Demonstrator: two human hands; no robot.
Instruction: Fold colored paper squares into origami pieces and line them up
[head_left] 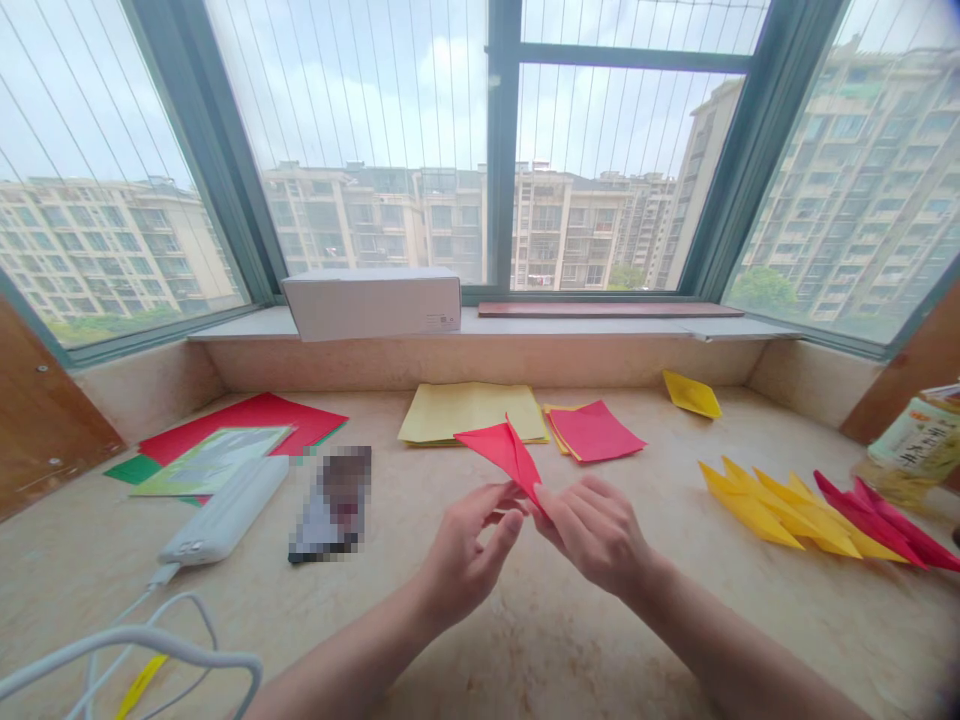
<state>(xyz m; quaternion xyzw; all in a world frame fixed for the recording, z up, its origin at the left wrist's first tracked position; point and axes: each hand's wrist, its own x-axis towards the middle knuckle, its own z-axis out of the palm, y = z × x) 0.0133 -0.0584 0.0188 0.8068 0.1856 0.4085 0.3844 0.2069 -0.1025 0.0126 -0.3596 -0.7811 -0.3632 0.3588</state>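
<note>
A red paper sheet folded to a point (502,450) stands up between my hands over the pale stone counter (480,640). My right hand (596,530) pinches its lower tip. The fingertips of my left hand (469,550) rest against the paper's lower edge, and I cannot tell whether they grip it. Beyond my hands lie a stack of yellow paper (471,413) and several pink squares (596,431). To the right are folded yellow pieces (780,510) and folded red pieces (874,520).
On the left lie red sheets (244,425), a white power bank (225,510) with a white cable (157,640), and a pixelated flat item (334,505). A folded yellow paper (691,394) sits further back. A white box (371,303) stands on the windowsill, and a bottle (919,445) stands at the right.
</note>
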